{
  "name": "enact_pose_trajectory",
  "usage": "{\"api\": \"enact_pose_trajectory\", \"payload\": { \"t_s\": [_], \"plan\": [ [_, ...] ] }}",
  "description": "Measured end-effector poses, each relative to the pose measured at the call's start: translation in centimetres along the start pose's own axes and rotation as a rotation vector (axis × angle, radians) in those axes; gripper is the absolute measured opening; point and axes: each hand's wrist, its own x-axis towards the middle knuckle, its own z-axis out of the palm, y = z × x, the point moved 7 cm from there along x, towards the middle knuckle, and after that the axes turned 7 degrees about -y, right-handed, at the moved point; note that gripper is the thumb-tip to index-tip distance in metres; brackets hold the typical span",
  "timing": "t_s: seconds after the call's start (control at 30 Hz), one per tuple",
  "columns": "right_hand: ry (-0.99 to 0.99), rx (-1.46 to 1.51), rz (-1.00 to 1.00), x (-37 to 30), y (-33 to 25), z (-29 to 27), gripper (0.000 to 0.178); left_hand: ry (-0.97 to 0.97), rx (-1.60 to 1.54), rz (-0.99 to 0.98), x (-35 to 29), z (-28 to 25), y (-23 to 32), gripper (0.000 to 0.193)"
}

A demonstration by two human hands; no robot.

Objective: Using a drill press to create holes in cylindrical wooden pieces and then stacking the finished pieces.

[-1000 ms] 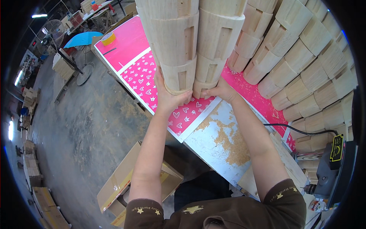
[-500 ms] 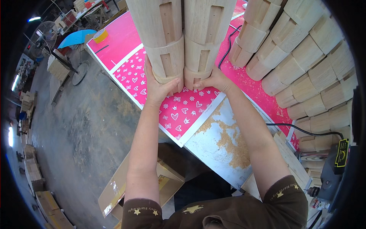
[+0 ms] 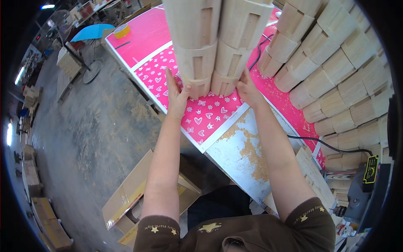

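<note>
Two tall stacks of pale wooden cylinders with rectangular recesses, a left stack (image 3: 194,59) and a right stack (image 3: 232,61), stand side by side on a pink patterned sheet (image 3: 154,80). My left hand (image 3: 178,95) is open beside the foot of the left stack, its fingers stretched out and its thumb close to the bottom cylinder. On the other side, my right hand (image 3: 250,91) lies along the foot of the right stack with fingers extended; whether its fingertips touch the wood is hard to tell. The tops of both stacks run out of view.
More stacked wooden cylinders (image 3: 312,59) crowd the right side. A black cable (image 3: 331,144) leads to a dark power tool (image 3: 360,196). Sawdust covers part of a metal surface (image 3: 239,161). Yellow tape (image 3: 122,31) lies at the far left; an open cardboard box (image 3: 126,197) sits below.
Both hands have let go of the stacks' feet and opened, the left drawing away from the wood. The whole view has shifted, moving the stacks rightward in it.
</note>
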Motion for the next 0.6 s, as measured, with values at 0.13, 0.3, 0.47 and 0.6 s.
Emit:
{"api": "enact_pose_trajectory", "payload": {
  "t_s": [0.13, 0.3, 0.47, 0.6],
  "plan": [
    [0.197, 0.038, -0.038, -3.1, 1.1, -2.1, 0.083, 0.162, 0.398, -0.033, -3.8, -2.3, -0.1, 0.066],
    [0.328, -0.34, -0.016, -6.4, 0.7, -0.3, 0.067, 0.185, 1.146, -0.201, -8.4, -0.7, 0.6, 0.048],
    [0.476, -0.8, -0.03, -6.2, 0.3, -0.2, 0.059, 0.257, 1.177, -0.192, -7.9, -0.6, 0.7, 0.047],
    [0.506, -1.037, -0.152, -5.6, 0.4, -0.7, 0.053, 0.21, 1.24, -0.233, -7.3, -0.3, 0.4, 0.046]
  ]
}}
